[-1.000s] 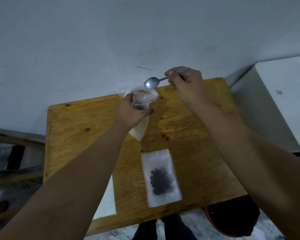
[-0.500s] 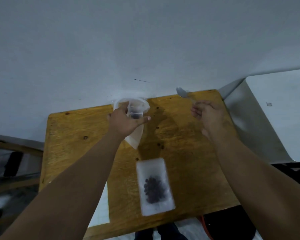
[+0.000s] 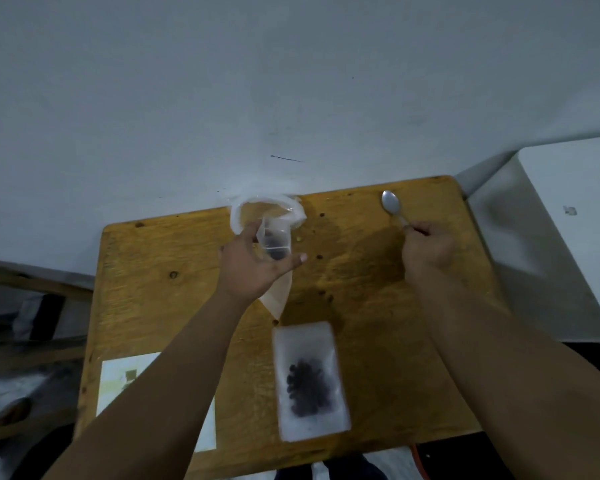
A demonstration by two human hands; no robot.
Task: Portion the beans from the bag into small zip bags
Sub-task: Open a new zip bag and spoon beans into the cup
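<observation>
Careful, your left hand (image 3: pixel 253 271) pinches the small zip bag (image 3: pixel 273 237) and your right hand (image 3: pixel 428 251) grips the spoon (image 3: pixel 391 202), so tilting could spill beans (image 3: pixel 275 250).

Two hands (image 3: pixel 253 271) (image 3: pixel 430 251), one spoon (image 3: pixel 391 202), one open bag (image 3: pixel 277 296), one filled zip bag (image 3: pixel 309 344) and one paper sheet (image 3: pixel 118 389)

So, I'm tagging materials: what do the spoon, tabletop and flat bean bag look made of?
Spoon: probably steel, grey with a dull sheen. Tabletop: wood, seemingly varnished; yellow-brown grain, dark knots. Flat bag: thin clear plastic; the dark beans show through.
</observation>
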